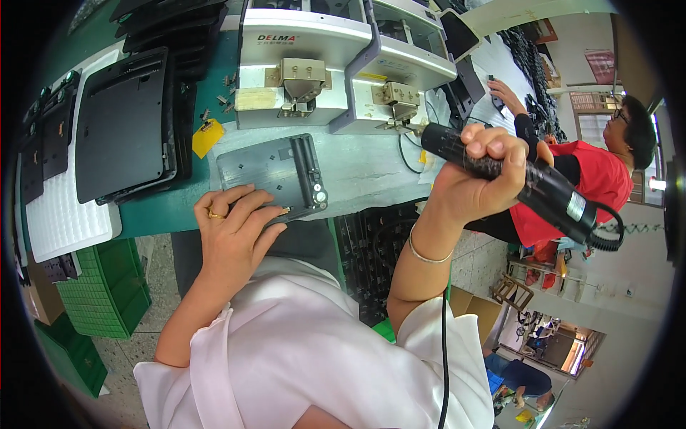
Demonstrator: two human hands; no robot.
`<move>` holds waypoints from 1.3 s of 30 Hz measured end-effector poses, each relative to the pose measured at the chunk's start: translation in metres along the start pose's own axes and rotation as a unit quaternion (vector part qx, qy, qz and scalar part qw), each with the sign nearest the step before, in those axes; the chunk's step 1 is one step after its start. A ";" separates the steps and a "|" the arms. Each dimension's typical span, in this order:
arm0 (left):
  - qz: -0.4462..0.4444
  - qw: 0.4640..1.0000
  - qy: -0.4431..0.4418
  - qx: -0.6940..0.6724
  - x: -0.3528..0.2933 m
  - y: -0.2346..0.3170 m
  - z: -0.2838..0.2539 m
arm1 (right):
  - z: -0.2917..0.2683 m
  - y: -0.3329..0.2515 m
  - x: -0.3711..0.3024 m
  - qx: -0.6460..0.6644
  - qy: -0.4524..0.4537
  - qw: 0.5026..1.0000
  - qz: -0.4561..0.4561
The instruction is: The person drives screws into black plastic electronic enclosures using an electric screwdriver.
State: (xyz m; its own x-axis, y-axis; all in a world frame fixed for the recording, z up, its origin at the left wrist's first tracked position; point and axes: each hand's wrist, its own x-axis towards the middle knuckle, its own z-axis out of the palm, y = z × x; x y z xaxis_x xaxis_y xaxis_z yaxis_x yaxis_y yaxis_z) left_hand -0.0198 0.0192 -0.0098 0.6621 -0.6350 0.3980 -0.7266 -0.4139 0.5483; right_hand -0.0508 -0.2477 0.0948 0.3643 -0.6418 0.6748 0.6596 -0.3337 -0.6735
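Note:
A black, cylinder-shaped electric screwdriver (457, 151) with a coiled cord at its rear end is raised above the table's right side. My right hand (493, 161) wraps around its body, and its front end points left. On the table in front of me lies a dark plastic panel (268, 168) with a raised strip along its right side. My left hand (239, 218) holds the panel at its near edge, fingertips on top and thumb at the edge. By the index fingertip shows a small brass-coloured piece (284, 211), too small to name.
Two grey screw-feeder machines (300, 43) (407, 43) stand behind the panel. To the left are stacked black panels (125, 129), a white tray (64, 222), a yellow tag (207, 137) and small metal parts. Green crates (107, 286) stand below. A co-worker in red (582, 175) works at the right.

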 end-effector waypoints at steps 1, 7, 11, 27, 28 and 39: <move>0.001 1.000 0.000 0.000 0.000 0.000 0.000 | 0.001 0.003 0.004 -0.002 0.001 1.000 0.004; 0.003 1.000 0.000 0.002 0.001 -0.001 0.000 | 0.012 0.016 0.008 0.000 -0.015 0.998 -0.067; 0.004 1.000 0.000 0.003 0.001 0.000 0.000 | 0.010 0.015 0.007 -0.018 -0.035 0.998 -0.051; -0.037 0.999 -0.013 -0.013 0.001 0.003 -0.002 | 0.026 0.024 0.033 -0.025 -0.050 0.998 0.038; -0.039 0.999 -0.010 -0.013 0.001 0.002 -0.001 | 0.026 0.026 0.034 -0.018 -0.056 0.998 0.036; -0.025 0.999 0.003 -0.021 -0.001 0.000 0.000 | 0.026 0.037 0.062 0.016 -0.109 0.981 0.160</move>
State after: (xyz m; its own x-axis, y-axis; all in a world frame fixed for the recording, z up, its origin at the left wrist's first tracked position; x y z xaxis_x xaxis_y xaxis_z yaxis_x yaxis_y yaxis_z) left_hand -0.0206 0.0192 -0.0101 0.6978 -0.6112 0.3735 -0.6848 -0.4165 0.5979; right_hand 0.0132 -0.2814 0.1200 0.6851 -0.5466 0.4816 0.5079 -0.1154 -0.8536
